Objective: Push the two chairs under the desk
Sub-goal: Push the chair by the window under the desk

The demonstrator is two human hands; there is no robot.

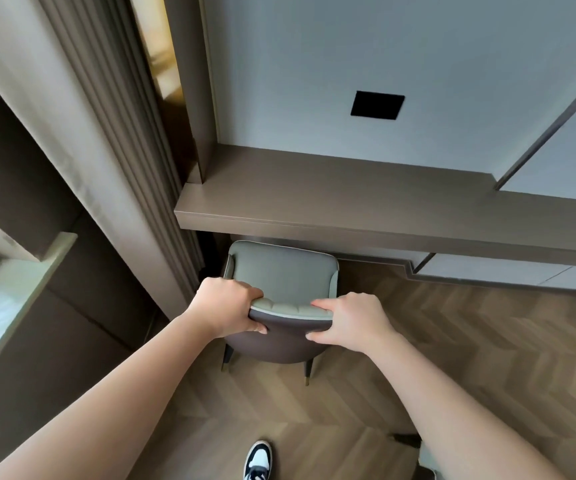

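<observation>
**While gripped at both ends of its backrest, one chair is being held at the desk's edge**

While its front edge is sitting just under the desk, the padded chair with a grey-green seat and dark brown outer back is being held by the top of its backrest. The left hand is being kept closed over the left end of the backrest rim, fingers curled over the padded top and thumb pressed against the brown outer shell. The right hand is being kept closed over the right end in the same way, fingers laid across the top and thumb lying on the brown back. Most of the seat and the dark, brass-tipped rear legs are being left out in front of the long brown wooden desk, whose top is being shown fixed against a pale grey wall panel. A black rectangular plate is being shown set into that panel. Pale herringbone wood flooring is being seen under the chair. A black-and-white sneaker is being seen at the lower edge, behind the chair. Beige pleated curtains are being seen hanging to the left of the desk. Only one chair is being clearly shown.
</observation>
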